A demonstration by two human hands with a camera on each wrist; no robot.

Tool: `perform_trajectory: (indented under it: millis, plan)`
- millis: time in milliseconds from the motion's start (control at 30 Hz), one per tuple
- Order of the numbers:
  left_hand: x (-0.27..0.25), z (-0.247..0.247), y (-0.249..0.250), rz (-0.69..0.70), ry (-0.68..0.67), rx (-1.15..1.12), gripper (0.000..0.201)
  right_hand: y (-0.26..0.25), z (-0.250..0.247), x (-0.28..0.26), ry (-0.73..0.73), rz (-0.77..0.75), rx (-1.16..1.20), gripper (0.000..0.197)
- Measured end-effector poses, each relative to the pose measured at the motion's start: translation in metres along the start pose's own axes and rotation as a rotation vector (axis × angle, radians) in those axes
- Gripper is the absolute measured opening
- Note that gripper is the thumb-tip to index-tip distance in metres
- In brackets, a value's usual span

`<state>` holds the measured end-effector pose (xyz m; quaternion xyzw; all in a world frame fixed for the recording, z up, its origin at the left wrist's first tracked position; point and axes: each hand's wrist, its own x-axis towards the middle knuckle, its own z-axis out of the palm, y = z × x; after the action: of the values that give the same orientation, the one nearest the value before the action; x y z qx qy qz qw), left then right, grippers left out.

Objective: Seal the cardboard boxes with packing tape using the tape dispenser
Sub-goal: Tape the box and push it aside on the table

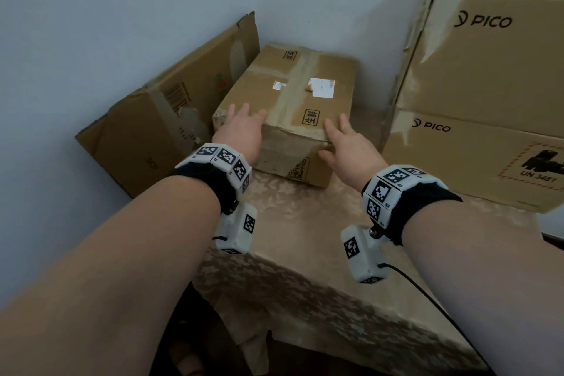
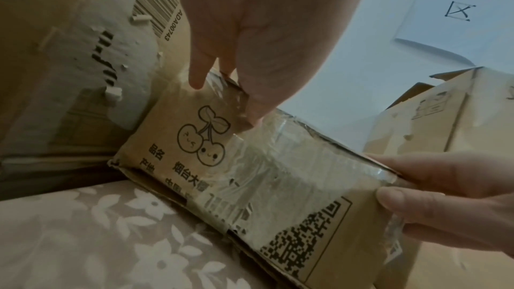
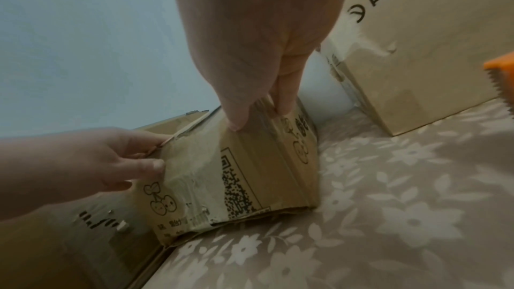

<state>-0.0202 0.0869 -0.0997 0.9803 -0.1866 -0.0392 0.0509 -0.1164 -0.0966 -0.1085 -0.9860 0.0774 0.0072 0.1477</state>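
Note:
A small taped cardboard box (image 1: pixel 293 94) with cherry print (image 2: pixel 203 140) sits on the table near the wall corner. My left hand (image 1: pixel 244 128) holds its near left top corner, fingers over the top and thumb (image 2: pixel 250 113) on the front face. My right hand (image 1: pixel 345 140) grips the near right corner the same way, thumb (image 3: pixel 236 118) on the front. Old clear tape (image 2: pixel 292 162) runs over the box's front and top seam. An orange tape dispenser (image 3: pixel 500 74) with a toothed blade shows only at the right wrist view's right edge, apart from both hands.
Two large stacked PICO boxes (image 1: pixel 488 85) stand close on the right. A worn empty box (image 1: pixel 164 122) leans against the wall on the left. The table's floral cloth (image 1: pixel 305 238) ends at a front edge near me. A handwritten paper sign (image 2: pixel 459 8) hangs on the wall.

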Motion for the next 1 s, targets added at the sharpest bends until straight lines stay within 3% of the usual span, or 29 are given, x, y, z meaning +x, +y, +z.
perform_trajectory:
  millis: [233,467,567,733,1000]
  plan:
    - [0.020,-0.004,-0.008,-0.050,-0.056,0.014,0.070,-0.007,0.010,0.020,0.023,-0.060,0.051,0.066]
    - [0.014,-0.008,0.002,-0.118,-0.110,-0.003,0.070,0.014,-0.004,0.007,-0.033,-0.098,0.057,0.072]
    - [0.003,-0.009,0.017,-0.091,-0.108,-0.025,0.062,0.037,-0.015,-0.016,0.011,-0.006,0.052,0.069]
    - [-0.016,-0.013,0.059,0.037,-0.096,-0.074,0.057,0.075,-0.047,-0.056,0.058,0.150,0.010,0.048]
    - [-0.040,-0.084,0.154,0.235,0.066,-0.334,0.062,0.131,-0.120,-0.107,0.311,0.354,0.019,0.034]
